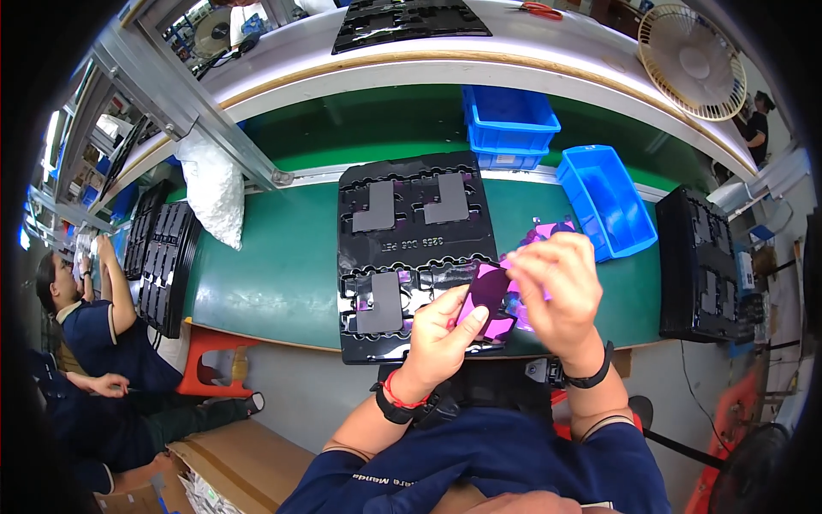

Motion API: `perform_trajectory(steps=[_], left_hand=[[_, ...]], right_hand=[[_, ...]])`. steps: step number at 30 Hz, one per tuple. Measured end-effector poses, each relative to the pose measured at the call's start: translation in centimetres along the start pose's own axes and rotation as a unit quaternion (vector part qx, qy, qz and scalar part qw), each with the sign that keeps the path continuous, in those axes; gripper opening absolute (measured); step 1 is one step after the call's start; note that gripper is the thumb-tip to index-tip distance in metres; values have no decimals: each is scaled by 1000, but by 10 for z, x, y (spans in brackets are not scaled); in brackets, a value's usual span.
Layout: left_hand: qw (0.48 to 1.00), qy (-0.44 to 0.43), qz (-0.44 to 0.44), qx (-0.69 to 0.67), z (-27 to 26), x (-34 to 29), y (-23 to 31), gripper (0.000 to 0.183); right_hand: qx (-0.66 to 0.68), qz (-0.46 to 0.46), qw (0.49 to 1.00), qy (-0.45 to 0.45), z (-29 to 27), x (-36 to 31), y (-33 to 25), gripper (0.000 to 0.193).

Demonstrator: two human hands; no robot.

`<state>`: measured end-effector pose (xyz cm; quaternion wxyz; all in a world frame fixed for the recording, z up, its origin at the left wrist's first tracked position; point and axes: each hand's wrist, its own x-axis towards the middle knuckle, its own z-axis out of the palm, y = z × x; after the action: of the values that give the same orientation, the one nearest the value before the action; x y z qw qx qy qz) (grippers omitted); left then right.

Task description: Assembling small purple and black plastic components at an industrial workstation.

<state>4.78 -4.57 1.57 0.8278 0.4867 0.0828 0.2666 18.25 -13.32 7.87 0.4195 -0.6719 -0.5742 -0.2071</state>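
Note:
My left hand [441, 338] grips a small flat dark plate [491, 291] with purple patches on its face, thumb on top. Close against the plate's right side, my right hand [561, 287] has its fingers bent together in a pinch; whatever lies between the fingertips is too small to make out. Beneath and left of the plate lies a black moulded tray [419, 230] with three grey plates [374, 208] in its pockets. Its lower right pocket is partly hidden by my left hand and the plate. Purple film pieces [552, 230] lie on the green table behind my right hand.
An open blue bin [632, 238] stands right of the film, with stacked blue bins [512, 137] farther back. Black trays are stacked at the right [698, 265] and left [171, 265]. A white bag [210, 193] hangs by the post. Two people sit at left.

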Motion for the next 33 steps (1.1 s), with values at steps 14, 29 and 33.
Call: perform_trajectory(steps=[14,29,33], left_hand=[[1000,-1,-1,-1,2,8,-3,34],[993,-116,25,22,5,-1,1,23],[995,-86,34,48,5,3,-6,19]], right_hand=[[-35,-69,997,2,6,1,3,29],[201,60,927,-312,-23,-12,42,16],[287,275,881,-256,-25,-12,14,25]])
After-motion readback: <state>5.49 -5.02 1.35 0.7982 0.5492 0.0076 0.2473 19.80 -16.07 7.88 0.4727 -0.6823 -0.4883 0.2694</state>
